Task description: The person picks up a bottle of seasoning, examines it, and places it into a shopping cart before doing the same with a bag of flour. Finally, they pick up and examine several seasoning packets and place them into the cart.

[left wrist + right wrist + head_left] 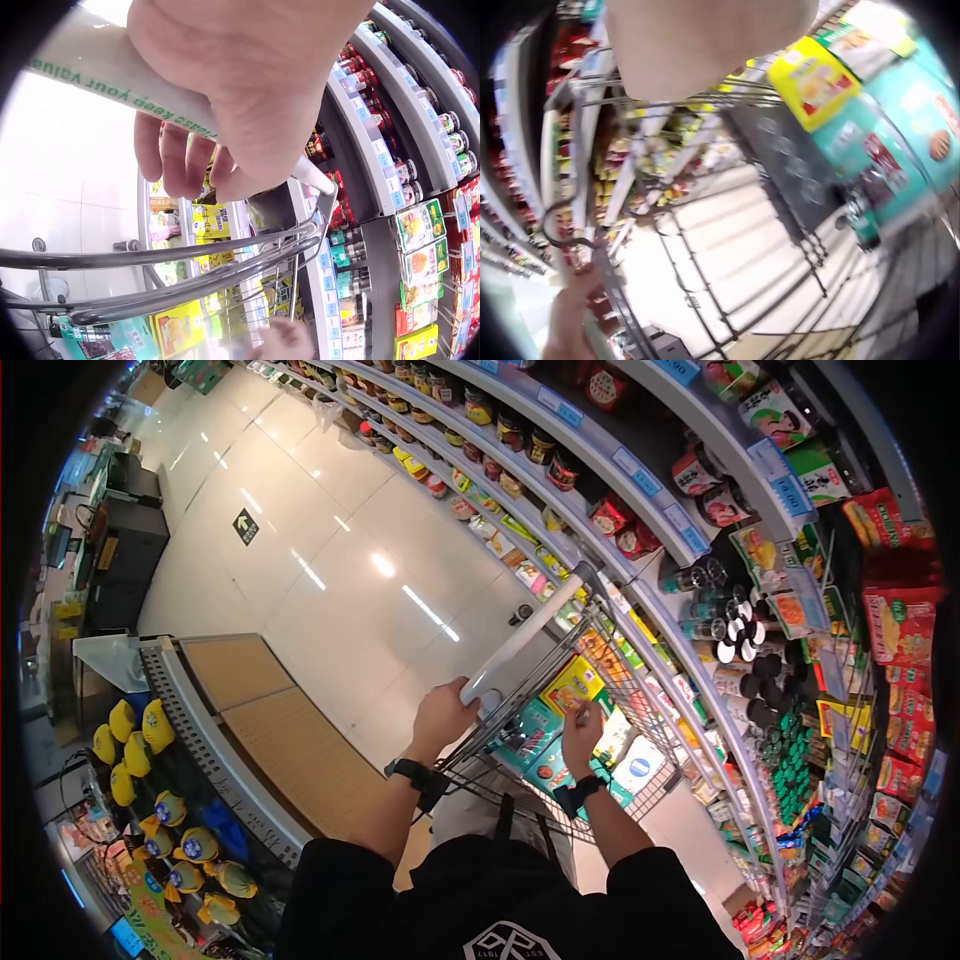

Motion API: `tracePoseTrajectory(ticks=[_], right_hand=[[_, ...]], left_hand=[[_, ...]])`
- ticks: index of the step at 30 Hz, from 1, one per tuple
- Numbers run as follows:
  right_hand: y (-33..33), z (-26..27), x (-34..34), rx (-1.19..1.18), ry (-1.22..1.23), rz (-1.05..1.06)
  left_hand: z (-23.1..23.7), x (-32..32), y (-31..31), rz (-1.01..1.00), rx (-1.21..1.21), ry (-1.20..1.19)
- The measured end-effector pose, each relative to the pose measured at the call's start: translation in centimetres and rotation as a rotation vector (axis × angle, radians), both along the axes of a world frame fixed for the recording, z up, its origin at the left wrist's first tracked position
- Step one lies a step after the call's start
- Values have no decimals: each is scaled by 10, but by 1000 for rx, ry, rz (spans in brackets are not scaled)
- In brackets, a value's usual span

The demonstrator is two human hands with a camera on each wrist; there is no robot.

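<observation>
While the left hand (444, 715) curls its fingers round the white handle (525, 637) of the trolley (135, 260), at four o'clock, smooth steering probably wants even pressure and the right hand (582, 738), its finger state impossible to tell, clear of the wires. Glossy floor tiles (340, 540) stretch towards eleven, between shelves (600, 440) at one and cardboard boxes (290, 760) at eight.
</observation>
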State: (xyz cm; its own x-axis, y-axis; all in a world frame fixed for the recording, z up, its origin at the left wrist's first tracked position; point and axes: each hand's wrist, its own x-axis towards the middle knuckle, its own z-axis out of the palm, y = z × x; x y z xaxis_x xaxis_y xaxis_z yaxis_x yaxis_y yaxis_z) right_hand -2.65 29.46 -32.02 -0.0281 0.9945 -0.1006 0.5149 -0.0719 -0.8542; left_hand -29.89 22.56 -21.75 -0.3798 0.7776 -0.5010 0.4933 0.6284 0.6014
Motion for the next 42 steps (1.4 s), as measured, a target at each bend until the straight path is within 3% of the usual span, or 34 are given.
tracePoseTrajectory(ticks=[1, 2, 3, 4, 7, 9, 12, 14, 15, 20, 23, 25, 27, 32, 36, 39, 41, 42], right_hand=[[-28, -22, 5, -170, -17, -14], [-51, -58, 17, -199, -89, 104], [-80, -109, 31, -545, -8, 92], [-88, -104, 26, -1024, 150, 55], [-101, -126, 15, -1255, 245, 14], [-88, -134, 2, -1119, 140, 96], [-92, -224, 11, -855, -47, 203], [-75, -238, 8, -895, -184, 301], [-62, -210, -1, -806, -283, 365], [-78, -255, -13, -680, -327, 403], [-85, -254, -19, -614, -307, 369], [-87, -243, -21, -579, -272, 332], [-91, -227, -15, -718, -4, 255], [-108, -152, 0, -494, -159, 337], [-139, -99, 26, -402, -236, 191], [-166, -50, 54, -396, -135, -15], [-192, -18, 78, -125, -139, -161], [-207, -10, 95, -197, -70, -220]], left_hand=[[1, 0, 1, 6, 25, -3], [5, 1, 2, 3, 8, 4], [8, 2, 4, -2, 14, -12], [11, 2, 7, -9, 25, -26], [12, 7, 9, -3, 100, -9], [9, 7, 12, 1, 140, 13], [2, 7, 12, -8, 49, 59], [-2, 6, 10, 18, 76, 23], [0, 4, 13, 7, 32, 2], [-5, 0, 18, -17, 21, -17], [-6, -5, 22, -7, 46, -44], [-3, -7, 25, 0, 32, -41], [-2, -10, 28, -15, 68, -26], [1, -18, 37, -42, 141, 22], [4, -23, 36, -39, 122, 58], [-14, -30, 31, -93, 211, 99], [-20, -31, 30, -77, 241, 107], [-21, -31, 29, -50, 222, 60]])
